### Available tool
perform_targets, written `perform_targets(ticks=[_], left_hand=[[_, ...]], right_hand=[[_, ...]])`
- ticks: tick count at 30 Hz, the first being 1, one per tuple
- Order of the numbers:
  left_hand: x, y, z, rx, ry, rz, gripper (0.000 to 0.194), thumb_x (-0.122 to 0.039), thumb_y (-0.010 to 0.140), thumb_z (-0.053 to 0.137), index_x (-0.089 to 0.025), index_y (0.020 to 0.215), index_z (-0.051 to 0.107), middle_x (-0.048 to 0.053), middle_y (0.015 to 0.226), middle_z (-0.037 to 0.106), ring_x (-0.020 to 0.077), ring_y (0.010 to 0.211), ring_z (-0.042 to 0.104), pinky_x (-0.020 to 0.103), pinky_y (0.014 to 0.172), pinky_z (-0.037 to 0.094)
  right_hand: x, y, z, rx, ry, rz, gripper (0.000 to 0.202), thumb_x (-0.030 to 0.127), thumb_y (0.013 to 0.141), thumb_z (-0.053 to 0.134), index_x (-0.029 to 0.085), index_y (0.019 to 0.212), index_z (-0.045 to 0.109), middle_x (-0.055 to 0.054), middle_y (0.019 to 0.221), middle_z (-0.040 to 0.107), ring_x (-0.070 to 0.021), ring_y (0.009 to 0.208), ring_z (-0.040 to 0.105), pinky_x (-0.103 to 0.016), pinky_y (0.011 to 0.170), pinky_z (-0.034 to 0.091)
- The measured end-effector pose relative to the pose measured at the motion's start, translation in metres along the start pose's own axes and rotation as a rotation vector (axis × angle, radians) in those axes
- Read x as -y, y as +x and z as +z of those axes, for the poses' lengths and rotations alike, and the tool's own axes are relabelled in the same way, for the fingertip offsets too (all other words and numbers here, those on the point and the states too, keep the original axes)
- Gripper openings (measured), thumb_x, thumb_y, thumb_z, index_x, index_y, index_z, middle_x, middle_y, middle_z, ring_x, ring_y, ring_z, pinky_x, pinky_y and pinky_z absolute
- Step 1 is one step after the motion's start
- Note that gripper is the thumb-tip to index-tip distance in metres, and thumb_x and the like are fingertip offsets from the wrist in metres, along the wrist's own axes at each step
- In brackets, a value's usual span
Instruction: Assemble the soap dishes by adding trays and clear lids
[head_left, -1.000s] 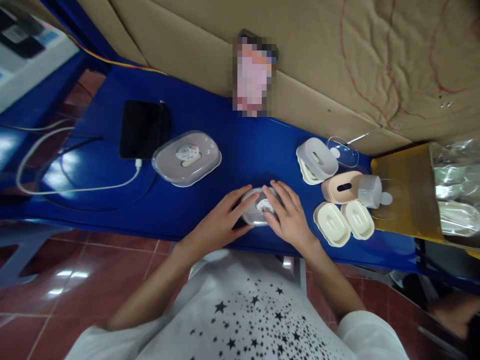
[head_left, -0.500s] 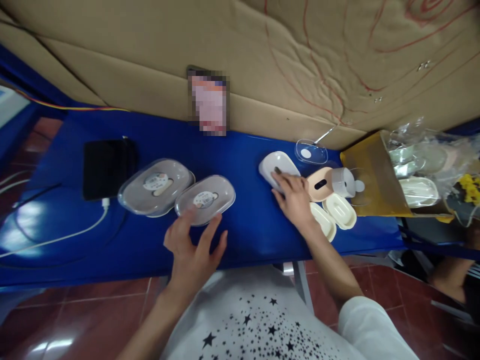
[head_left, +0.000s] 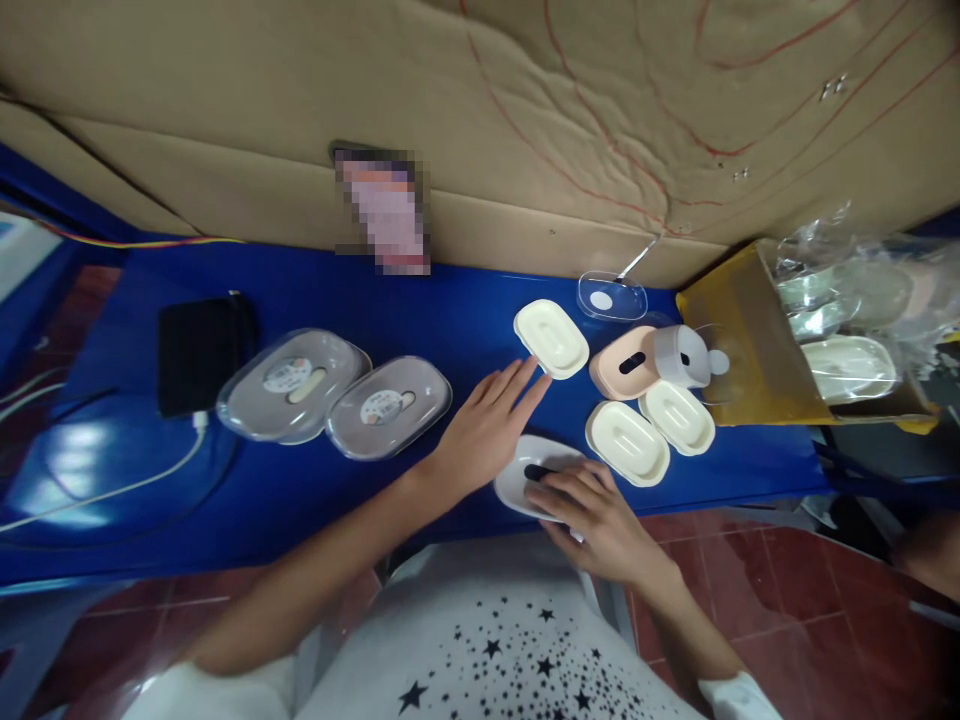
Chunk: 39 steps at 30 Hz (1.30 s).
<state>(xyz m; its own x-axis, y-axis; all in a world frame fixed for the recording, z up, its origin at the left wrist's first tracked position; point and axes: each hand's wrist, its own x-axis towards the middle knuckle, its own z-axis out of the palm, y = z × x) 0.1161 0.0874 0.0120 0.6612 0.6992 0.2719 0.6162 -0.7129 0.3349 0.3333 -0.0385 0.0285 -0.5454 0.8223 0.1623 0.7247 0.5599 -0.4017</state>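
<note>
Resting on a white oval dish [head_left: 525, 478] at the near edge of the blue table [head_left: 450, 320], the right hand [head_left: 592, 510] has its fingers curled over the dish's right side and grips it. The dish is smooth and shiny, with a dark slot in its top. The left hand [head_left: 487, 430] is open and flat, with fingers stretched out toward a cream oval tray [head_left: 551, 338]. The fingertips are just beside that tray; I cannot tell if they touch it.

Two more cream trays [head_left: 649, 432] lie side by side to the right. Behind them a pink dish [head_left: 626, 365] lies tipped, touching a small white cup [head_left: 681, 355]. A clear lid [head_left: 611, 297] sits near the cardboard wall [head_left: 525, 120].

To the left are two packed boxes with clear covers [head_left: 337, 395], each with a grey dish and a round sticker inside. At the far right, an open yellow box [head_left: 750, 350] holds more dishes wrapped in clear bags [head_left: 847, 320]. A black phone [head_left: 196, 350] lies at the left.
</note>
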Motion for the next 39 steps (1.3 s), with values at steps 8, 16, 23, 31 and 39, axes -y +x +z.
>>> perform_targets(ticks=[8, 16, 23, 31, 39], left_hand=[[0.000, 0.030, 0.019, 0.123, 0.126, 0.104, 0.036, -0.005, 0.103, 0.051, -0.015, 0.131, 0.070, 0.014, 0.132, 0.073, 0.0330, 0.130, 0.065, 0.066, 0.123, 0.037], [-0.051, -0.083, 0.009, -0.091, 0.038, -0.032, 0.057, -0.013, 0.104, 0.064, -0.027, 0.158, 0.051, 0.017, 0.156, 0.056, 0.0322, 0.142, 0.057, 0.056, 0.118, 0.047], [-0.025, -0.107, 0.003, -0.153, -0.160, -0.286, 0.086, -0.021, 0.101, 0.073, -0.027, 0.171, 0.025, 0.025, 0.173, 0.029, 0.0410, 0.157, 0.043, 0.058, 0.118, 0.053], [-0.016, -0.108, -0.006, -0.102, -0.252, -0.305, 0.079, -0.029, 0.105, 0.069, -0.032, 0.171, 0.027, 0.022, 0.169, 0.037, 0.0335, 0.138, 0.063, 0.054, 0.110, 0.061], [-0.011, -0.103, -0.001, -0.130, -0.237, -0.323, 0.078, -0.030, 0.105, 0.068, -0.032, 0.171, 0.027, 0.020, 0.169, 0.042, 0.0330, 0.140, 0.062, 0.051, 0.112, 0.059]], right_hand=[[-0.021, -0.037, 0.004, -0.339, 0.004, 0.171, 0.050, 0.019, 0.099, 0.071, 0.028, 0.148, 0.064, -0.008, 0.121, 0.077, -0.0268, 0.108, 0.073, -0.046, 0.093, 0.057], [-0.025, -0.001, 0.008, -0.295, 0.002, 0.237, 0.056, 0.021, 0.106, 0.063, 0.038, 0.159, 0.053, -0.004, 0.134, 0.078, -0.0283, 0.123, 0.072, -0.053, 0.111, 0.047], [-0.001, 0.026, 0.022, 0.010, -0.094, -0.060, 0.045, 0.023, 0.111, 0.057, 0.037, 0.154, 0.057, 0.002, 0.148, 0.071, -0.0251, 0.137, 0.064, -0.054, 0.122, 0.033], [0.008, 0.031, 0.024, -0.130, -0.156, 0.031, 0.044, 0.017, 0.110, 0.056, 0.034, 0.151, 0.059, 0.000, 0.144, 0.074, -0.0254, 0.127, 0.067, -0.047, 0.103, 0.041], [0.010, 0.039, 0.027, -0.024, -0.213, 0.031, 0.041, 0.027, 0.111, 0.057, 0.030, 0.152, 0.060, -0.005, 0.147, 0.072, -0.0285, 0.129, 0.065, -0.049, 0.106, 0.040]])
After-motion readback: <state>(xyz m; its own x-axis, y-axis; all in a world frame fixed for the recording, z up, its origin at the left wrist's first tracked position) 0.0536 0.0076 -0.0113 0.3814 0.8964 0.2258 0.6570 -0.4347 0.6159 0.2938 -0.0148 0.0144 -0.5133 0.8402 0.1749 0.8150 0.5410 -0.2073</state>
